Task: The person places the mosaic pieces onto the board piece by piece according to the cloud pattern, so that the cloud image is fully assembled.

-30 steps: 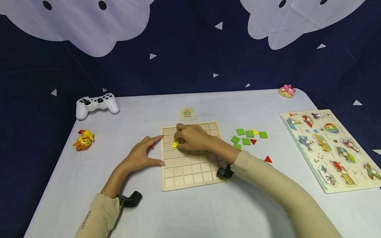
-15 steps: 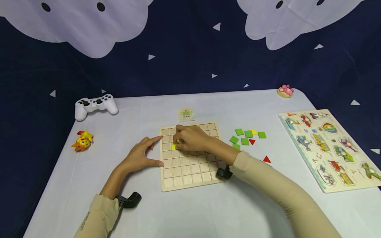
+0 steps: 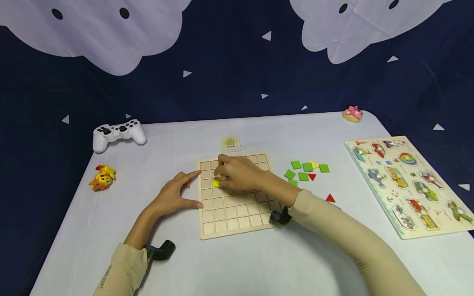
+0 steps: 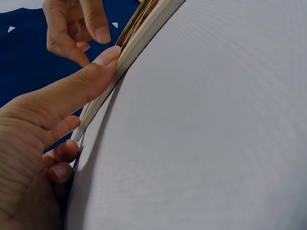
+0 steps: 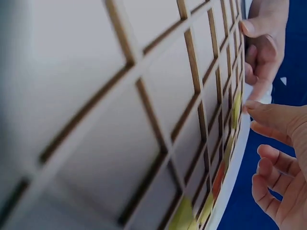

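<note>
A wooden grid board [image 3: 226,225] lies on the white table. My left hand [image 3: 171,195] is at its left edge, with index fingertip and thumb tip touching the rim. In the left wrist view, the left thumb [image 4: 84,86] lies along that edge. My right hand [image 3: 238,172] reaches over the upper left cells, its fingertips right at a yellow tile [image 3: 216,182]. The right wrist view puts the right thumb tip beside the yellow tile [image 5: 236,110]; a red piece [image 5: 218,179] and more yellow pieces [image 5: 183,215] sit in nearby cells. From above, the right hand hides them.
Several green square tiles [image 3: 303,176], a yellow piece [image 3: 314,165] and red triangles [image 3: 330,198] lie right of the board. Behind it is a pattern card [image 3: 230,143]. A picture puzzle [image 3: 411,189], a game controller [image 3: 119,135] and small toys [image 3: 103,178] stand farther out.
The right fingertips have shifted slightly, and more of the yellow tile shows beside them. The left hand keeps its place at the board's edge. The whole view has shifted a little.
</note>
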Demonstrator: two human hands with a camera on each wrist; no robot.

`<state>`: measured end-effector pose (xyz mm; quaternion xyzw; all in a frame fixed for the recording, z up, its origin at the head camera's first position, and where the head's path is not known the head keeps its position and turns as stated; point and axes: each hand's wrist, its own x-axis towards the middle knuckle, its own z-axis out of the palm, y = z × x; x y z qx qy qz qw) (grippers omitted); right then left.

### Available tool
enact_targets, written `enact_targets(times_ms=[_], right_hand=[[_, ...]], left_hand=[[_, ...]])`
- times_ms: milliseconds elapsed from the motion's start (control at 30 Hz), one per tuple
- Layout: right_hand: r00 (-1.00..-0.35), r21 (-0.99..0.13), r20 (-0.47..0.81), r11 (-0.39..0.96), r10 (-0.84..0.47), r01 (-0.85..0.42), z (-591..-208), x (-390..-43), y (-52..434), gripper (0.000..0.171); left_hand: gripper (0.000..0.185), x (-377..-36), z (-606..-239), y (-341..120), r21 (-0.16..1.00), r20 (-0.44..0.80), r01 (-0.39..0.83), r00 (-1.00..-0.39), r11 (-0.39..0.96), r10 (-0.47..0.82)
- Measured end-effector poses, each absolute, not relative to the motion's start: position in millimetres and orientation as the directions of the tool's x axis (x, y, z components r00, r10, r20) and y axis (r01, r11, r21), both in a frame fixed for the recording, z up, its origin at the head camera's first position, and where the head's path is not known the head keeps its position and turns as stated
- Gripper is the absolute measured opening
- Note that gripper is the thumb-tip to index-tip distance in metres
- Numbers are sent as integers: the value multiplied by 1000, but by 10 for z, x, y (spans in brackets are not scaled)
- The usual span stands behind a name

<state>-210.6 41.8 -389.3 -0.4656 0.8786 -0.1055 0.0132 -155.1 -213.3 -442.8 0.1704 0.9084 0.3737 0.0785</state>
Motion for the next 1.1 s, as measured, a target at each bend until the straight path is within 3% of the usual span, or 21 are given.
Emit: enact_targets(times_ms=[200,667,1100], right_hand=[[-641,-285,87,598,-762,-749,-3826,-2136,692,24],[-802,-348,70,739,-593,-577,-3789,-2180,1552,25],[-898,-312,101,844,-428,-437,-3873,-2153,2443,23]], left_hand=[[99,-1547,-4411,-2111,702,-24,238,-934,671,356],[100,-1546,-4424,-2102,695,-36,226,-938,683,346],[102,-1541,-4423,-2113,696,-45,219,-937,683,347]])
